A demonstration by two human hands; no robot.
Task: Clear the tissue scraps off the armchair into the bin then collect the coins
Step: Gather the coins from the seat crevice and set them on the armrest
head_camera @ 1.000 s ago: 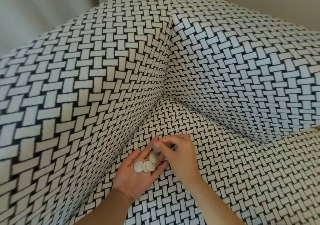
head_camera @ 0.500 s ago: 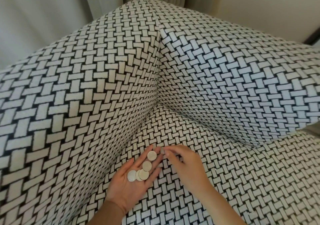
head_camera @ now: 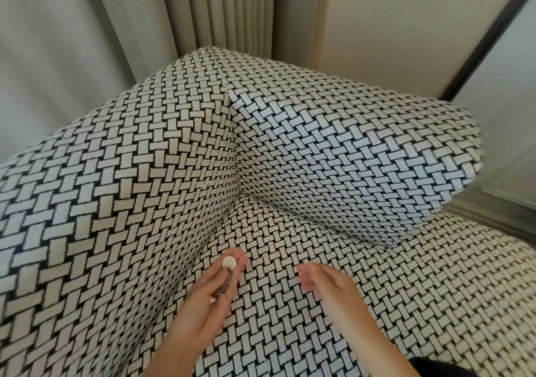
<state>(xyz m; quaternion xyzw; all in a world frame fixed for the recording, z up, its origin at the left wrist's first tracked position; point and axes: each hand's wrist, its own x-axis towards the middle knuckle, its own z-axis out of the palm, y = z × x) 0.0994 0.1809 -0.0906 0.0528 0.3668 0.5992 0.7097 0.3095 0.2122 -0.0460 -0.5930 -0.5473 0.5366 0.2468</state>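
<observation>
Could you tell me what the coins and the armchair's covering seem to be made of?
The coins look like metal: flat round discs, pale silvery, faintly shiny. The armchair seems covered in matte fabric, a black-and-cream basket-weave pattern with slightly fuzzy edges; woven or printed, I cannot tell.

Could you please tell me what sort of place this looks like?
Probably a living room or hotel room: a woven-pattern armchair stands indoors, with pleated curtains and a plain wall behind it.
</observation>
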